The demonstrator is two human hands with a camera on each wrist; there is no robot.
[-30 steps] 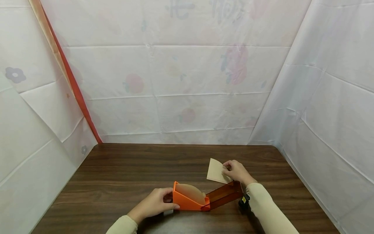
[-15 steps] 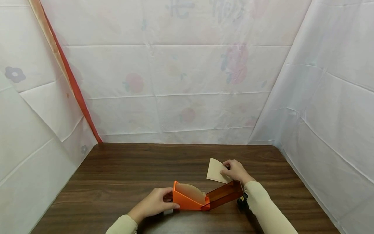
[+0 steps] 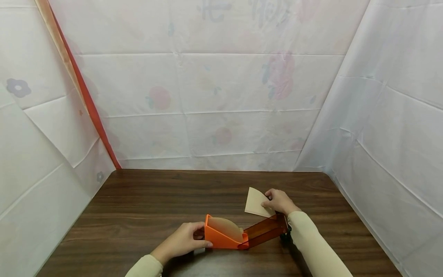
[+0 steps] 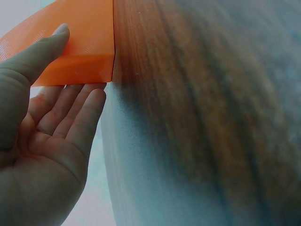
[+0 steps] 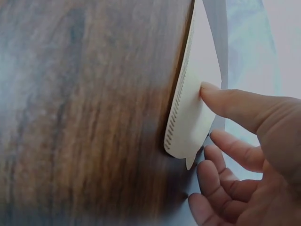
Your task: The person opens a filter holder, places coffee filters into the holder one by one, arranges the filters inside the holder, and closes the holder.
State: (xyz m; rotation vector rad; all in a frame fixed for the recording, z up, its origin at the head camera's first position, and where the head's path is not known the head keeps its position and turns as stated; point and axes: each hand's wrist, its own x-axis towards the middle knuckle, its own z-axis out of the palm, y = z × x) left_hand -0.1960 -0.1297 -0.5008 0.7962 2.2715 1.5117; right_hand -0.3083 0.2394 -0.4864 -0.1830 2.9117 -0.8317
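An orange filter box (image 3: 223, 237) stands on the table with its see-through brown lid (image 3: 265, 231) swung open to the right. Inside it stand tan paper coffee filters (image 3: 226, 227). My left hand (image 3: 183, 239) holds the box's left end; in the left wrist view the thumb (image 4: 54, 44) lies on the orange wall and the fingertips reach its end face. Beyond the lid, my right hand (image 3: 281, 201) pinches a coffee filter (image 3: 255, 202) low over the table. In the right wrist view, the thumb presses the filter's face (image 5: 193, 113), whose crimped seam shows, with the other fingers behind and below.
The dark wood table (image 3: 166, 192) is enclosed by white printed sheets at the back (image 3: 194, 134) and sides. A red strip (image 3: 93, 109) runs down the left corner. The raised lid lies close to the right wrist.
My right wrist and forearm have shifted very slightly to the left, while the fingers stay at the coffee filter. The left hand and the filter box have not visibly moved.
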